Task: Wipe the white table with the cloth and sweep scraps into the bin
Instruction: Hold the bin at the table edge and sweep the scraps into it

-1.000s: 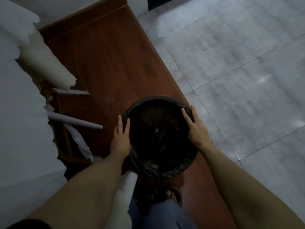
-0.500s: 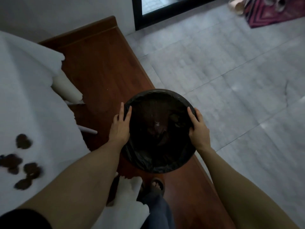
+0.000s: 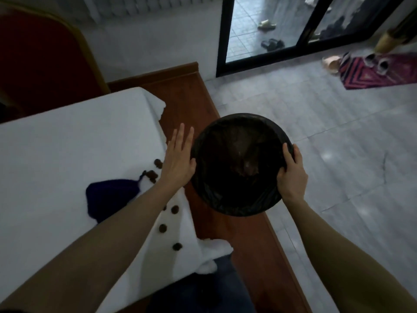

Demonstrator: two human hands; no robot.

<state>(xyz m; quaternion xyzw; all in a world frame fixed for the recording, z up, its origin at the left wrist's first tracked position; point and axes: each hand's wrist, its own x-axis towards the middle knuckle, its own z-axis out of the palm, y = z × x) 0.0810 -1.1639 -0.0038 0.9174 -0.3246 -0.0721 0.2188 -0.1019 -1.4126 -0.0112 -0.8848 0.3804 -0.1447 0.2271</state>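
- Bin [image 3: 239, 199], black-lined, held just right of the bench [image 3: 56, 154].
- Right hand [image 3: 292, 175] grips its rim; left hand [image 3: 178, 161] flat vs. its side, fingers straight.
- Dark cloth [image 3: 110, 197] and brown scraps [image 3: 163, 228], maybe crumbs, on bench near edge.

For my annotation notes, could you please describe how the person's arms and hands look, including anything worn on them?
Both forearms are bare down to the wrists. The left hand and right hand wear no gloves, and no rings, watch or bracelets show. A sliver of dark fabric at the lower left edge may be a sleeve; it is too cropped to tell.
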